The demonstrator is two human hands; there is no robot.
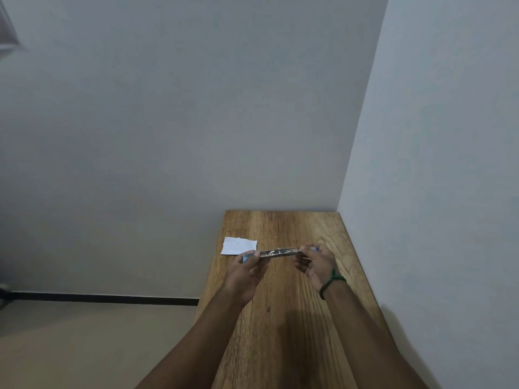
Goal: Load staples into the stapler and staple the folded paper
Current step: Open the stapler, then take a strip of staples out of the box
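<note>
Both hands hold a stapler (279,252) swung fully open into one long line above the wooden table (283,318). Its metal channel faces up between the hands, with blue ends showing at each side. My left hand (247,272) grips the left blue end. My right hand (316,265), with a green band on the wrist, grips the right end. The folded white paper (238,245) lies flat on the table just behind my left hand, near the table's left edge. Whether staples lie in the channel is too small to tell.
The narrow table stands in a corner, with a wall (435,164) tight along its right side and another wall behind it. The floor (84,346) drops away past the table's left edge.
</note>
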